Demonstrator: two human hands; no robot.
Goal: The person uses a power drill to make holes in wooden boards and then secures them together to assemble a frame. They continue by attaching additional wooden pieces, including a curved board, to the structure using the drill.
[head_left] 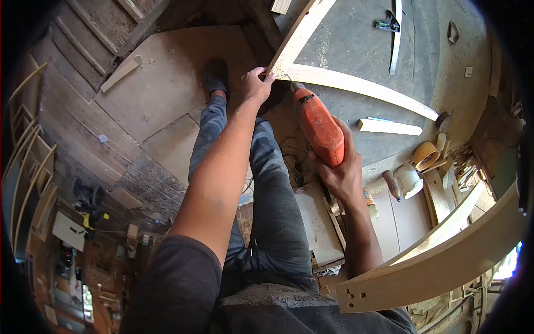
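Note:
An orange power drill (320, 125) is gripped in my right hand (343, 172), its fingers wrapped around the rear handle. The drill's chuck and thin bit point at the joint where a straight wooden piece (303, 34) meets a curved wooden strip (356, 84). My left hand (258, 85) is closed on the end of the wooden frame at that corner, thumb and fingers pinching its edge. Pale sawdust lies around the joint. Whether the bit is inside the wood cannot be made out.
On the dark tabletop (356, 50) lie a combination square (387, 25) and a short wood offcut (389, 127). A yellow tape roll (425, 155), a white container (409, 181) and a wooden-handled tool (391, 185) stand to the right. A large curved wooden piece (445, 264) juts in at lower right.

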